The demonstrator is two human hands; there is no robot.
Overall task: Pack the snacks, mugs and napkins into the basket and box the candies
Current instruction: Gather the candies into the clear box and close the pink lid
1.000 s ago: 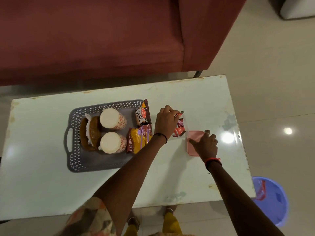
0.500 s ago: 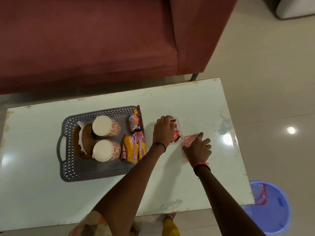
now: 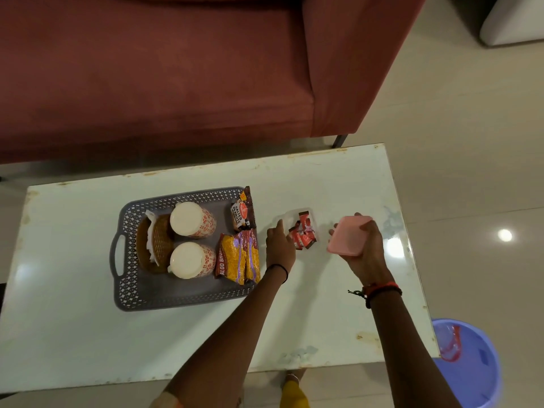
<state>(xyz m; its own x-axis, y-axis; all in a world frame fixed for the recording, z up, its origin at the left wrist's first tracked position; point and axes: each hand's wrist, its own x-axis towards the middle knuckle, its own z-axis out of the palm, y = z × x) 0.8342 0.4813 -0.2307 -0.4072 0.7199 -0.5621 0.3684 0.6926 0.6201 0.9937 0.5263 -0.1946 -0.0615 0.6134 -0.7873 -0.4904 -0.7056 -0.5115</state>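
Grey perforated basket (image 3: 129, 293) holds two white mugs (image 3: 192, 220) with orange pattern lying on their sides, brown napkins (image 3: 160, 240) left of them, peanut packet (image 3: 241, 214) and yellow snack packet (image 3: 238, 260) at its right end. Right of basket: clear open box (image 3: 294, 214) with red candies (image 3: 303, 235); pink lid (image 3: 348, 235) lifted, tilted, further right.

I am reaching both arms forward over the table. My left hand (image 3: 279, 245) is resting knuckles up, fingers curled loosely, a dark band at its wrist. My right hand (image 3: 363, 251) is raised, fingers wrapping a pink lid (image 3: 348, 235), red threads circling its wrist.
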